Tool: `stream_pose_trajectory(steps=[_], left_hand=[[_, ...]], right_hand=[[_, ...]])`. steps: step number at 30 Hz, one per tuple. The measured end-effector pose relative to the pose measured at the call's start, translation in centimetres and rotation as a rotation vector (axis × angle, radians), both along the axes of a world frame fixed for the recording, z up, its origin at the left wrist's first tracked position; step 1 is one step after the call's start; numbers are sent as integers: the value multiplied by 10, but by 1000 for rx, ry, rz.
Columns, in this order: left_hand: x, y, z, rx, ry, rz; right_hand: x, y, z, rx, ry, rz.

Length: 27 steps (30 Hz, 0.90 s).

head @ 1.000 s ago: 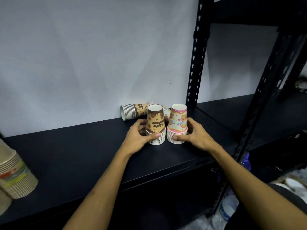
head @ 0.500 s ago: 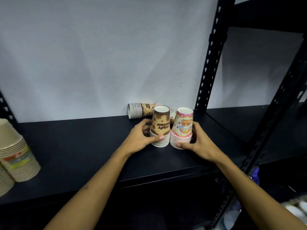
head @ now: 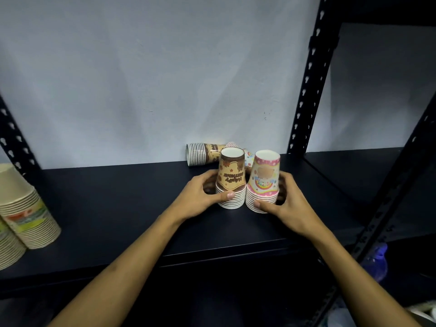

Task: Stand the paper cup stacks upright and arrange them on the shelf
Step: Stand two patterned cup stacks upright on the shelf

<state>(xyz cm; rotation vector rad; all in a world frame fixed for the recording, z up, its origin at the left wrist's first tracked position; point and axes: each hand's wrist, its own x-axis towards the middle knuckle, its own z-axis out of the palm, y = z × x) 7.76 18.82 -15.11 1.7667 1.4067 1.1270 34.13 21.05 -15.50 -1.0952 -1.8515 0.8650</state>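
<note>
Two cup stacks stand rim-down, side by side, on the black shelf [head: 118, 208]. My left hand [head: 200, 194] wraps the brown stack [head: 231, 178], thumb across its lower rims. The pink stack [head: 265, 180] is gripped by my right hand [head: 283, 201] from the right side. Behind them, against the wall, another brown stack [head: 203, 155] lies on its side, rims pointing left. A further patterned stack [head: 247, 156] lies behind, mostly hidden.
Two tall beige cup stacks [head: 26, 208] stand at the shelf's left end. A black perforated upright [head: 306, 90] rises right of the cups, another one [head: 14, 138] at far left. A blue-capped bottle [head: 377, 263] sits below on the right.
The view has swung, so the cups sit further right in frame. Both hands have stayed on the two standing stacks, which are pressed close together.
</note>
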Motion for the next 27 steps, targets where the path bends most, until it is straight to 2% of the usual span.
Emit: stream_pose_trajectory(steps=[10, 19, 23, 27], left_hand=[[19, 2, 2, -3, 53, -19], [58, 18, 4, -58, -69, -13], [74, 32, 3, -85, -95, -26], [89, 45, 3, -102, -71, -62]], right_hand=[[21, -4, 2, 44, -31, -54], [56, -4, 6, 6, -30, -151], [70, 2, 4, -39, 3, -199], [81, 7, 10, -60, -45, -244]])
